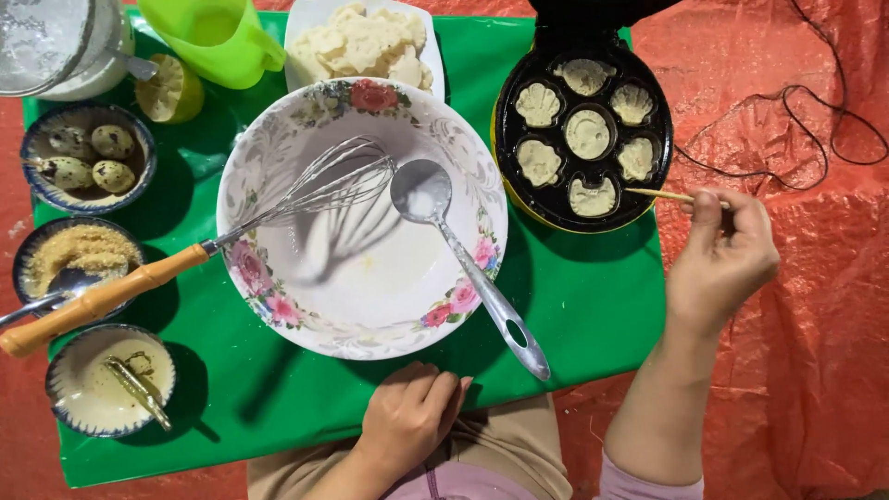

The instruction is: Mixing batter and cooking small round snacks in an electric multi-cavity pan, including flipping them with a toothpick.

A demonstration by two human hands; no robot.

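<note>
The left hand (407,417) rests near the body on the green mat's (574,306) edge, fingers curled loosely together, holding nothing, just below the flowered bowl (278,306) with its whisk (306,194) and ladle (463,250). Farther out, the right hand (722,255), wrist bent inward, pinches a thin wooden skewer (659,193) pointing at the black cake mould (583,139); keeping the tip low and steady along a cake's edge seems wise.

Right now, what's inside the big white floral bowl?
The big white floral bowl holds a wire whisk with a wooden handle and a metal ladle, both leaning over its rim, plus thin batter residue. The bottom under the whisk wires is partly hidden.
</note>
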